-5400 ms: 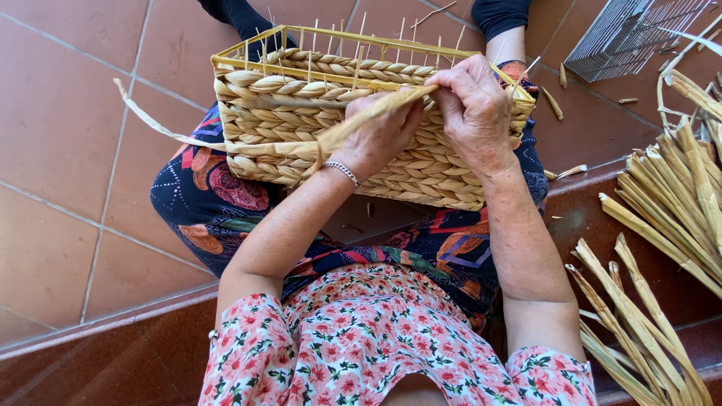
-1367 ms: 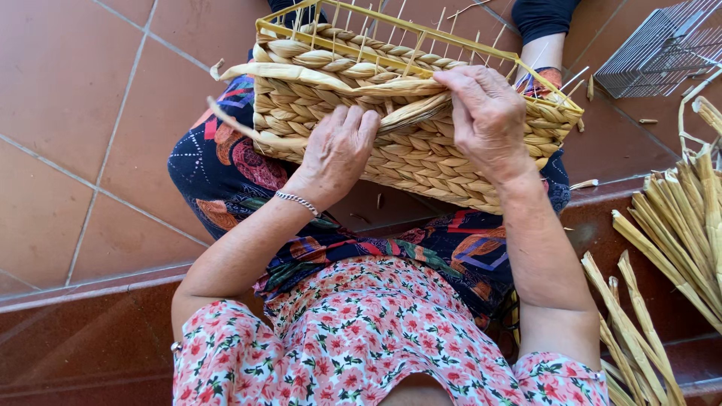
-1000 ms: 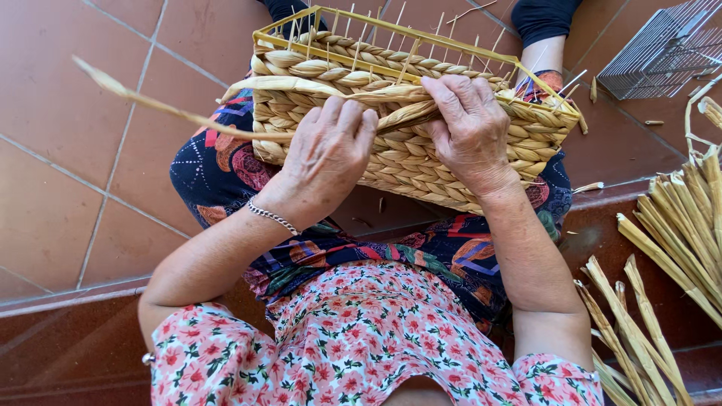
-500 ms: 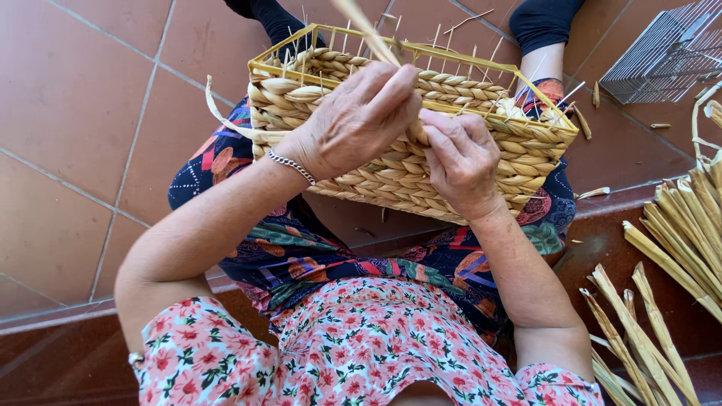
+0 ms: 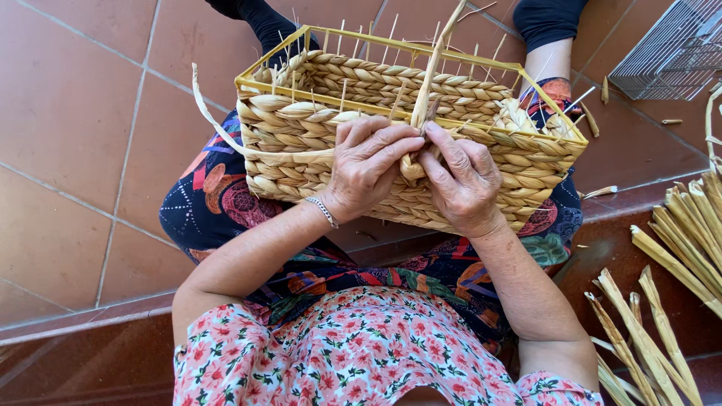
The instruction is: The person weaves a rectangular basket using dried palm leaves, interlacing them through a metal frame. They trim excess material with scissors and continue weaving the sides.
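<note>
I see the woven basket [image 5: 353, 113] resting on the person's lap, tipped so its near wall faces up at me, with a yellow wire rim [image 5: 331, 105] running round the top and thin upright stakes [image 5: 391, 34] poking above it. Terracotta floor tiles [image 5: 68, 150] lie to the left, a bundle of dried flat leaves [image 5: 677, 248] to the right, and a grey wire rack [image 5: 673, 49] sits in the upper right corner.

Both hands are together at the middle of the near wall, just under the rim. The left hand [image 5: 368, 169] lies fingers-flat over the plaited rows, pressing them down. The right hand [image 5: 462, 180] is pinched with thumb and fingers around the base of 1 flat leaf strand [image 5: 432, 71], which rises steeply past the rim. I cannot tell how far the strand is already tucked between the stakes, since the fingers hide that spot.

To do this well, I judge the left hand should hold the row firm while the right draws the strand snug, keeping its flat face against the wall and not letting it twist. A loose strip [image 5: 207, 113] curls off the left corner; I would keep it out of the working gap.
</note>
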